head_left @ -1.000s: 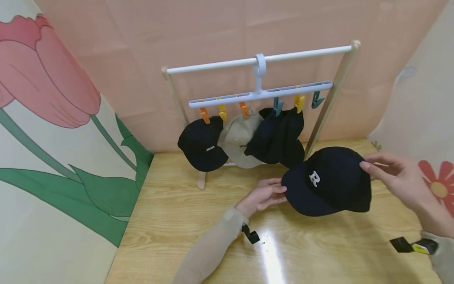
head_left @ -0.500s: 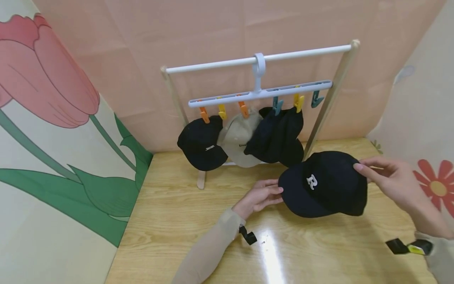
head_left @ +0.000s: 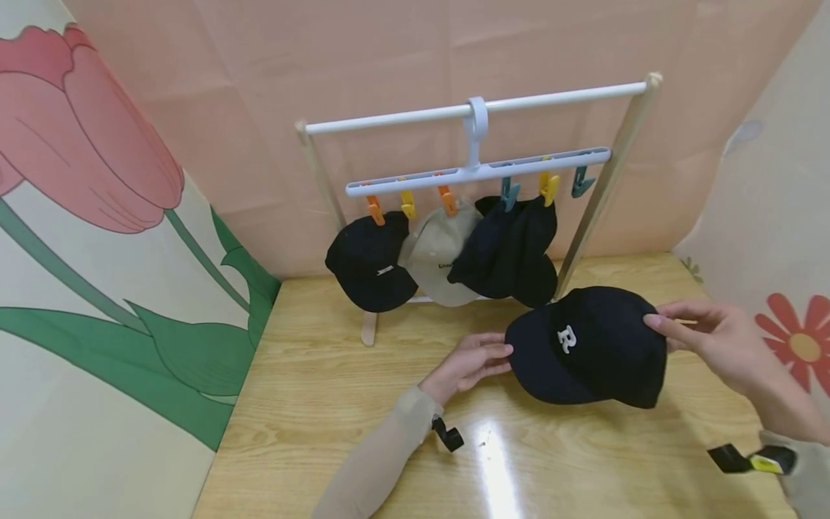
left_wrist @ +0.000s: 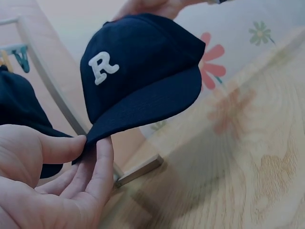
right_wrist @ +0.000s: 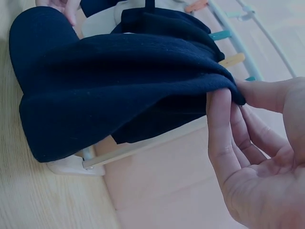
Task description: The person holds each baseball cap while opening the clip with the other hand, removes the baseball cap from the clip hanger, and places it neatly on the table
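Note:
A navy baseball cap [head_left: 603, 346] with a white letter R is held above the table, its brim toward the left. My left hand [head_left: 470, 364] pinches the brim's edge between thumb and fingers, which the left wrist view shows close up. At the cap's other end, my right hand [head_left: 720, 339] pinches the crown's edge; in the right wrist view the cloth folds at the fingertips [right_wrist: 221, 105]. Behind it, a black cap [head_left: 369, 263], a beige cap [head_left: 437, 259] and dark caps [head_left: 506, 252] hang from clothespins.
A pale clip hanger [head_left: 415, 182] hooks over the white rail [head_left: 558, 99] of a standing rack. Orange, yellow and teal clothespins line it; the rightmost teal clothespin [head_left: 581, 182] holds nothing. The rack's feet stand on the wooden table [head_left: 311, 404]. Walls with painted flowers flank it.
The navy cap, held in both hands, has moved slightly left and down, toward the table's front. The hanging caps and the rack have stayed where they were.

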`<state>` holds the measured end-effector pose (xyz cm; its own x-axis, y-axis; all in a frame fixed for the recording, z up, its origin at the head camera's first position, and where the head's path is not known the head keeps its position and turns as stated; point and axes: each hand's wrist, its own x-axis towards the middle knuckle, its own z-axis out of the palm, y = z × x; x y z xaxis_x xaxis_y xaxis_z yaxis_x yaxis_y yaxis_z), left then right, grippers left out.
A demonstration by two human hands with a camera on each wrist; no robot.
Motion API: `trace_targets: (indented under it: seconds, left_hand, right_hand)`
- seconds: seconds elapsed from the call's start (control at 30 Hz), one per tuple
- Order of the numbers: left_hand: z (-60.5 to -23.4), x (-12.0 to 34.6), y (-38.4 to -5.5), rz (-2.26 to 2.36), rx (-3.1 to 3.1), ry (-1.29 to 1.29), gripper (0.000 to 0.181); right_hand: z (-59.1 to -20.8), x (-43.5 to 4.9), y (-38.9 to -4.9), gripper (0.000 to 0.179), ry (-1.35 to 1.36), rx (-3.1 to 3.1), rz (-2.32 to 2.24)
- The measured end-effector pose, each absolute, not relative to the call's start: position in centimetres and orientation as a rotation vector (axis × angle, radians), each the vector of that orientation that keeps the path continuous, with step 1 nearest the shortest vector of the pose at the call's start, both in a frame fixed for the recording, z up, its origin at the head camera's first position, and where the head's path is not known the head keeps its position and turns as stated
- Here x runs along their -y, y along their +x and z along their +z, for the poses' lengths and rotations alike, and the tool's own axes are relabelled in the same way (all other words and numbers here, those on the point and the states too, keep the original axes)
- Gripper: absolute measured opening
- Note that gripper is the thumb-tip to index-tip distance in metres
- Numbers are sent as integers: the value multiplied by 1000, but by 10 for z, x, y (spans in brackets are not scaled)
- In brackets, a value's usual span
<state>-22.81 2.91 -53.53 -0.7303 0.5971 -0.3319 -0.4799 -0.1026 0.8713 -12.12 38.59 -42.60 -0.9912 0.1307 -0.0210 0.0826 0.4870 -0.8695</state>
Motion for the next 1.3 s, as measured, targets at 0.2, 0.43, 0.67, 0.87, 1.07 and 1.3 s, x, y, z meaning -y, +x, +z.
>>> trace_targets:
  seconds: [0.2, 0.43, 0.67, 0.87, 1.07, 1.3]
  left_hand:
    - [-539, -26, -227, 1891, -1483, 146, 36]
    - [-543, -24, -223, 1894, -1542, 150, 28]
    - [-544, -19, -222, 1859, -1591, 167, 26]
    - [-545, -15, -223, 1857, -1644, 150, 24]
    - [-547, -14, -224, 1817, -1701, 137, 28]
    - [-548, -12, -223, 1758, -1751, 161, 33]
  right_hand:
    - [-433, -388, -119, 10, -92, 2604, 1643]
    - [-442, -387, -117, 14, -12, 2564, 1744]
    - [-449, -385, -116, 9, 1, 2612, 1678]
    - [-456, -377, -119, 10, 92, 2568, 1779]
    - [-462, -373, -121, 8, 107, 2576, 1797]
    - [-469, -371, -120, 9, 124, 2550, 1839]
